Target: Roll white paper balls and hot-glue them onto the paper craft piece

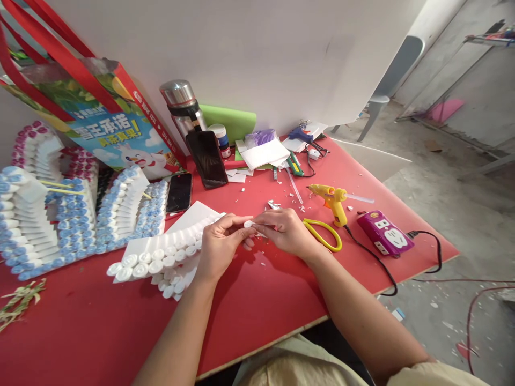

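Observation:
Over the red table, my left hand pinches one end of a small white roll between thumb and fingers. From the other side, my right hand has its thumb and fingers pressed on the same white piece, hiding most of it. Just left of my left hand lies a curved row of white rolled pieces with flat white tails, and more rolls sit beneath it. The yellow-handled scissors lie close to my right wrist, partly hidden by the hand. Beyond them rests a yellow glue gun with a clear glue stick.
Blue-and-white rolled bundles stand left, below a printed bag. Toward the back are a steel flask, an upright phone, another phone, papers and a blue glue gun. A purple power socket sits right.

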### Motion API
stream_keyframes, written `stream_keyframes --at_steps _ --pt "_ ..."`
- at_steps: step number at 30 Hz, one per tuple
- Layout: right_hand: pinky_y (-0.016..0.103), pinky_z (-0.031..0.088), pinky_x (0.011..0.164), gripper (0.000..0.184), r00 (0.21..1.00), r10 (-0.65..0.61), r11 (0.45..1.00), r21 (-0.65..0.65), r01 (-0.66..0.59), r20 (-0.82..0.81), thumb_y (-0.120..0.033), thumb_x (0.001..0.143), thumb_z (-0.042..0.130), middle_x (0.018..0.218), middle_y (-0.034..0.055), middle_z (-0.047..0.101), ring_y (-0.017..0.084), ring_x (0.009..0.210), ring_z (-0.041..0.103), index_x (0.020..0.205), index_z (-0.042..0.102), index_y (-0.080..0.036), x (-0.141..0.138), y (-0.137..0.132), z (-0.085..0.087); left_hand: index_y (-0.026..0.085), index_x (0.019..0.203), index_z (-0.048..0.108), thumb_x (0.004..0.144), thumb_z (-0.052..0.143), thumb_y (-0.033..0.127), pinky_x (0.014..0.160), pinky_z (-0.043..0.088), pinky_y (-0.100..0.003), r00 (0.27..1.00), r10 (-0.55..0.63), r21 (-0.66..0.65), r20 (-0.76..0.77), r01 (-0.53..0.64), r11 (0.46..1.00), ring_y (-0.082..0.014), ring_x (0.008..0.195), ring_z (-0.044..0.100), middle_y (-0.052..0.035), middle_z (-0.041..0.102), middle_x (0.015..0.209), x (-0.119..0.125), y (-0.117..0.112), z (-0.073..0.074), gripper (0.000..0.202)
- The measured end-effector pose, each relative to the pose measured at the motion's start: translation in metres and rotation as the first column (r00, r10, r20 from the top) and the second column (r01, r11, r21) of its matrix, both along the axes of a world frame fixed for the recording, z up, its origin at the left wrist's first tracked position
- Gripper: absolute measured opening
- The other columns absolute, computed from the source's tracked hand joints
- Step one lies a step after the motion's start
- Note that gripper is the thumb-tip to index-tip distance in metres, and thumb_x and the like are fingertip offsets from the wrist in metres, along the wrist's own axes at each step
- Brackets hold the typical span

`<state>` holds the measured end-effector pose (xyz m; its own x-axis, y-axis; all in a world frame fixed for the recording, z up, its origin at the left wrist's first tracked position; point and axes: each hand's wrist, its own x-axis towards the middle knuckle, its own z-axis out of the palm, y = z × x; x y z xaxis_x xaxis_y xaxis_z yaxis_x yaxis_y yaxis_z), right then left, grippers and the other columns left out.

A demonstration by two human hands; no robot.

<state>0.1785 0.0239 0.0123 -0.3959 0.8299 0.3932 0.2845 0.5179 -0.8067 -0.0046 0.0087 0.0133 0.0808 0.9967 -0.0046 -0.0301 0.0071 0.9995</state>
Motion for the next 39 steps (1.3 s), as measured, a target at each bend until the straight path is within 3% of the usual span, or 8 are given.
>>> stream_keyframes --at_steps 8,12,17,20,23,29,33,39 --pt "0.023 0.043 0.062 0.021 0.991 -0.133 0.986 -0.101 0.134 0.016 -0.022 0.093 0.060 0.065 0.0006 0.066 0.011 0.059 0.056 0.078 0.073 -0.017 -0.005 -0.001 0.002 0.020 0.110 0.076 0.087 0.070 0.034 0.061 0.063 -0.029 0.994 -0.010 0.092 -0.109 0.021 0.996 -0.0160 0.065 0.070 -0.0035 0.069 0.090 0.004 -0.003 -0.004 0.027" --pt "0.025 0.048 0.061 0.024 0.989 -0.110 0.940 -0.334 0.071 -0.100 -0.032 0.092 0.063 0.063 0.0015 0.065 0.013 0.059 0.060 0.078 0.072 -0.016 -0.005 0.000 0.005 0.019 0.105 0.073 0.091 0.065 0.037 0.060 0.060 -0.028 0.984 0.009 0.131 -0.177 0.015 0.991 -0.0159 0.064 0.069 -0.0031 0.068 0.084 0.002 -0.003 -0.002 0.024" --pt "0.038 0.060 0.061 0.045 0.867 -0.111 0.614 -0.719 -0.324 -0.486 -0.054 0.096 0.053 0.075 0.0064 0.072 0.021 0.060 0.070 0.116 0.065 -0.016 0.002 0.007 0.008 0.020 0.108 0.067 0.095 0.060 0.038 0.053 0.053 -0.025 0.975 -0.021 0.120 -0.221 0.049 0.992 -0.0125 0.055 0.061 0.0000 0.064 0.075 -0.002 -0.002 0.002 0.024" --pt "0.041 0.062 0.061 0.051 0.795 -0.089 0.436 -0.741 -0.511 -0.601 -0.054 0.102 0.038 0.079 0.0110 0.073 0.022 0.062 0.071 0.117 0.064 -0.012 0.004 0.012 0.006 0.021 0.108 0.068 0.096 0.058 0.035 0.057 0.050 -0.023 0.958 -0.010 0.176 -0.288 0.063 0.982 -0.0104 0.058 0.057 -0.0012 0.065 0.084 -0.003 -0.002 0.005 0.021" --pt "0.040 0.063 0.063 0.044 0.736 -0.060 0.344 -0.706 -0.619 -0.674 -0.045 0.103 0.039 0.084 0.0122 0.072 0.021 0.067 0.072 0.105 0.066 -0.010 0.003 0.013 0.003 0.022 0.108 0.070 0.097 0.057 0.033 0.063 0.049 -0.023 0.943 -0.011 0.231 -0.332 0.092 0.969 -0.0108 0.065 0.057 -0.0019 0.064 0.089 -0.002 -0.002 0.006 0.020" --pt "0.039 0.063 0.055 0.033 0.752 -0.074 0.414 -0.706 -0.574 -0.655 -0.040 0.097 0.057 0.069 0.0039 0.063 0.013 0.051 0.055 0.093 0.068 -0.010 0.001 0.010 0.003 0.023 0.114 0.070 0.097 0.057 0.034 0.062 0.049 -0.024 0.953 -0.041 0.217 -0.299 0.109 0.970 -0.0103 0.061 0.056 -0.0016 0.060 0.088 -0.003 -0.002 0.005 0.024" --pt "0.035 0.063 0.058 0.038 0.760 0.023 0.463 -0.667 -0.584 -0.649 -0.045 0.095 0.059 0.078 0.0066 0.067 0.013 0.060 0.059 0.104 0.070 -0.010 0.002 0.007 0.009 0.022 0.112 0.071 0.097 0.057 0.035 0.057 0.048 -0.023 0.959 -0.032 0.218 -0.281 0.096 0.971 -0.0095 0.058 0.055 -0.0012 0.058 0.086 -0.003 -0.002 0.006 0.024" --pt "0.030 0.058 0.056 0.048 0.864 0.084 0.673 -0.611 -0.417 -0.497 -0.041 0.087 0.071 0.087 0.0043 0.068 0.012 0.056 0.062 0.129 0.066 -0.016 0.002 0.005 0.007 0.020 0.108 0.069 0.096 0.058 0.036 0.056 0.047 -0.023 0.953 -0.005 0.218 -0.303 0.074 0.973 -0.0090 0.057 0.054 -0.0016 0.060 0.084 -0.003 -0.001 0.007 0.023"
